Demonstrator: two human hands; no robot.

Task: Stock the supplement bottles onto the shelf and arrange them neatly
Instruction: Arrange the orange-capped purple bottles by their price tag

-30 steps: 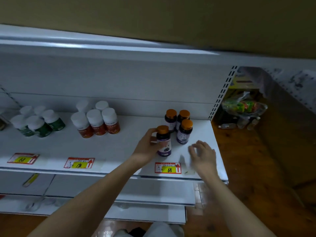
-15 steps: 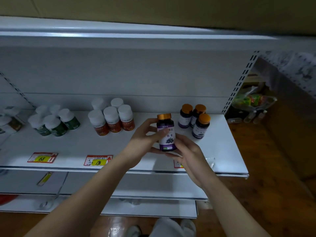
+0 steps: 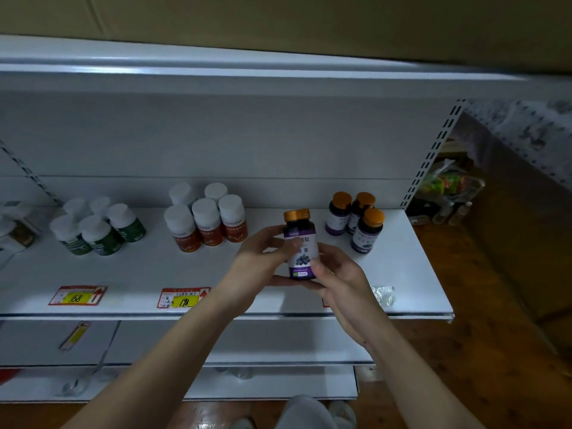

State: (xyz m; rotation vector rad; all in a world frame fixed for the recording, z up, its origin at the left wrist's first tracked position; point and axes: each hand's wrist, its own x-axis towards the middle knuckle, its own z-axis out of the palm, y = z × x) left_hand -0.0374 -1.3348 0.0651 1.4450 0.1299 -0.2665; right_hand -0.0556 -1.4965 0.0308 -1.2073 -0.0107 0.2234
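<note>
A dark bottle (image 3: pixel 301 243) with an orange cap and a purple blueberry label is held upright above the white shelf (image 3: pixel 411 274). My left hand (image 3: pixel 257 261) grips its left side with the thumb across the label. My right hand (image 3: pixel 337 277) holds it from below and the right. Three matching orange-capped bottles (image 3: pixel 356 218) stand on the shelf behind, to the right. Several white-capped bottles with red labels (image 3: pixel 205 221) stand at the shelf's middle. White-capped green-labelled bottles (image 3: pixel 99 227) stand further left.
Price tags (image 3: pixel 182 297) lie along the shelf's front edge. A crumpled clear wrapper (image 3: pixel 383 294) lies near the front right corner. Lower shelves (image 3: pixel 278 385) show below. Right of the upright (image 3: pixel 430 156), a bag (image 3: pixel 448 184) sits above a wooden floor (image 3: pixel 495 335).
One second ago my left hand held the bottle standing on the shelf and my right hand was apart. The bottle has been lifted, and both hands now hold it with its label facing me.
</note>
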